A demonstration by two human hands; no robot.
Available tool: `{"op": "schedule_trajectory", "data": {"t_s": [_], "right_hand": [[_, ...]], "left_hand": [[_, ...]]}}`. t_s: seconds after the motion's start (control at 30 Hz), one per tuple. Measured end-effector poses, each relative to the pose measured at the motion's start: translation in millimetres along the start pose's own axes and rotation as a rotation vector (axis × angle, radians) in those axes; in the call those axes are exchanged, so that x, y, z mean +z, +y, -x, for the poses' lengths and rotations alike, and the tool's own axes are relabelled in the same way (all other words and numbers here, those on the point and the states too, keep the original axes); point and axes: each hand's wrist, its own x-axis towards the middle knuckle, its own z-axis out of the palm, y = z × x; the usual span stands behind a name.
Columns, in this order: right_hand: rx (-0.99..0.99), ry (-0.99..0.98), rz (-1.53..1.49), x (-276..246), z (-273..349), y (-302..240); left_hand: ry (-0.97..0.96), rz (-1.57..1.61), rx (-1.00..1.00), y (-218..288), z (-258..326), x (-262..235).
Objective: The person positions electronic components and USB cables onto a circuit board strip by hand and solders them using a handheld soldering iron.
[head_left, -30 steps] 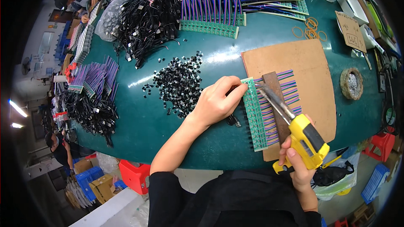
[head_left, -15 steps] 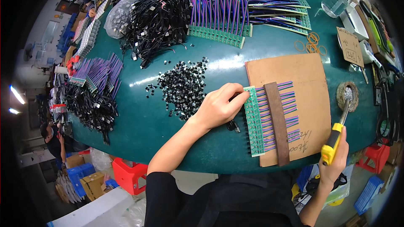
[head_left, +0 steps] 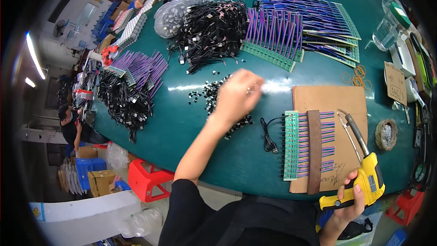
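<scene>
Head: right grip (head_left: 353,204) wrapped round yellow plastic soldering gun (head_left: 372,177); left grip (head_left: 239,93) blurred, closure and contents unclear, over heaped black parts (head_left: 211,94).

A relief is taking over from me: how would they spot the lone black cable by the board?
On the green table, find the brown cardboard at right. A green board overlaps its left edge, and the cable lies just left of that board, its upper end running toward the board's top corner. It sits alone, loosely looped, unlike the tangled black heaps.
</scene>
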Motion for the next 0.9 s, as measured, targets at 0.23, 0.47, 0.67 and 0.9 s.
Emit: {"op": "schedule_trajectory", "data": {"t_s": [0.23, 0.47, 0.67, 0.9], "right_hand": [[0.056, -0.045, 0.026, 16, 2, -1], [0.047, -0.04, 0.087, 19, 8, -2], [0.003, -0.057, 0.065, 23, 5, -4], [-0.024, -0.044, 0.244, 42, 2, 0]], "left_hand": [[-0.033, -0.344, 0.115, -100, -32, -14], [0.188, -0.262, 0.201, -95, -56, -27], [0.524, 0.751, -0.301, -28, -63, -48], [-0.5, 1.384, -0.76, 108, 0, -9]]}}
